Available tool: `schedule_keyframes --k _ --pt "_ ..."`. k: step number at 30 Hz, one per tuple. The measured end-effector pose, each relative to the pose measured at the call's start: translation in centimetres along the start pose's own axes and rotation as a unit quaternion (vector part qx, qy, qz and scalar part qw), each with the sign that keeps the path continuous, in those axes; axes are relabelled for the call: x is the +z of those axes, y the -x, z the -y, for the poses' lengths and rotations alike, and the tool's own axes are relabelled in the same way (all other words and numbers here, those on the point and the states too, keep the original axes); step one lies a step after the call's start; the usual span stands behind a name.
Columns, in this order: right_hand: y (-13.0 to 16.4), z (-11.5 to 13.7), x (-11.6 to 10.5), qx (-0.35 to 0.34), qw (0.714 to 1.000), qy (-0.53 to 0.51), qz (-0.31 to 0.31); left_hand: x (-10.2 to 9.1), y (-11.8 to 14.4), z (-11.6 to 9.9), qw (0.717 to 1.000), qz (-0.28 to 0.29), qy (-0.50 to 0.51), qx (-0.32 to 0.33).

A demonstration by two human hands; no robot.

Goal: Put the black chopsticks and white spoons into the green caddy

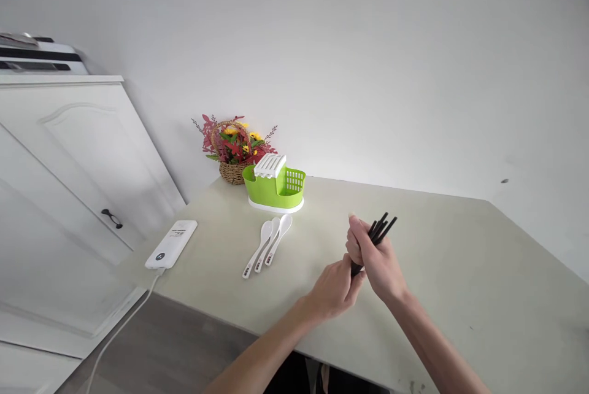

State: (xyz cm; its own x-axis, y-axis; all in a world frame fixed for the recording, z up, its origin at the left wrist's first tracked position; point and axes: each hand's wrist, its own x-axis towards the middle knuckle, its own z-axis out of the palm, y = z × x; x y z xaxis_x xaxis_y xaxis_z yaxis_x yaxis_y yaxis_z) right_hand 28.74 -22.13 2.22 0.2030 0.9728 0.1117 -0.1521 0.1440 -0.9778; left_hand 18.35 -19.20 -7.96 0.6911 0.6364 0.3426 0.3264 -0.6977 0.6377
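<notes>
Green cutlery caddy [275,188] w/ white insert sits far side of table [460,271], flower basket [234,151] behind it, 3 white spoons [268,245] in front, power bank [172,244] at left edge; nothing blocks the hands. Black chopsticks [380,229] bundled above mid-table, long axis tilted up-right, tips away. Right hand [375,259] wrapped round them, left hand [335,289] pinching lower ends

On the tabletop [460,271], the cutlery holder [275,187] stands at the far left edge near the wall, with the flower basket [234,147] just behind it to the left. Three spoons [268,244] lie side by side in front of the holder, and the power bank [172,244] lies left of them at the table's corner, beside the cabinet [69,197]. Right of the spoons, both hands meet above the tabletop: the right hand [375,257] around a bundle of chopsticks [380,229], the left hand [335,289] just below it at their lower ends.
</notes>
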Motion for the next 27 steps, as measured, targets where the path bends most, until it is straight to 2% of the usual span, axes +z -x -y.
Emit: schedule_keyframes --k 8,12,15,18,21,24,27 --pt "-0.5 -2.4 -0.2 -0.002 1.000 -0.008 -0.007 -1.1 0.3 -0.1 0.992 0.079 0.086 -0.057" --pt "-0.9 -3.3 -0.4 0.000 1.000 -0.009 -0.010 -1.4 0.4 -0.3 0.992 0.082 0.080 -0.051" --pt "-1.3 -4.0 -0.7 0.003 1.000 -0.001 -0.008 -1.2 0.3 -0.1 0.995 0.063 0.061 -0.041" --pt "-2.1 -5.1 -1.6 -0.005 0.995 0.099 -0.021 -0.5 0.4 0.3 0.998 0.040 0.027 -0.041" --pt "-3.3 -6.7 -2.9 -0.011 0.965 0.257 -0.049 0.7 1.1 0.4 0.998 -0.008 -0.042 -0.045" --pt "-4.3 -8.5 -3.9 0.025 0.940 0.336 -0.055 2.2 2.4 0.1 0.991 -0.062 -0.104 -0.054" --pt "-4.4 -10.1 -4.2 0.071 0.912 0.401 -0.047 3.9 3.5 0.0 0.983 -0.082 -0.153 -0.066"
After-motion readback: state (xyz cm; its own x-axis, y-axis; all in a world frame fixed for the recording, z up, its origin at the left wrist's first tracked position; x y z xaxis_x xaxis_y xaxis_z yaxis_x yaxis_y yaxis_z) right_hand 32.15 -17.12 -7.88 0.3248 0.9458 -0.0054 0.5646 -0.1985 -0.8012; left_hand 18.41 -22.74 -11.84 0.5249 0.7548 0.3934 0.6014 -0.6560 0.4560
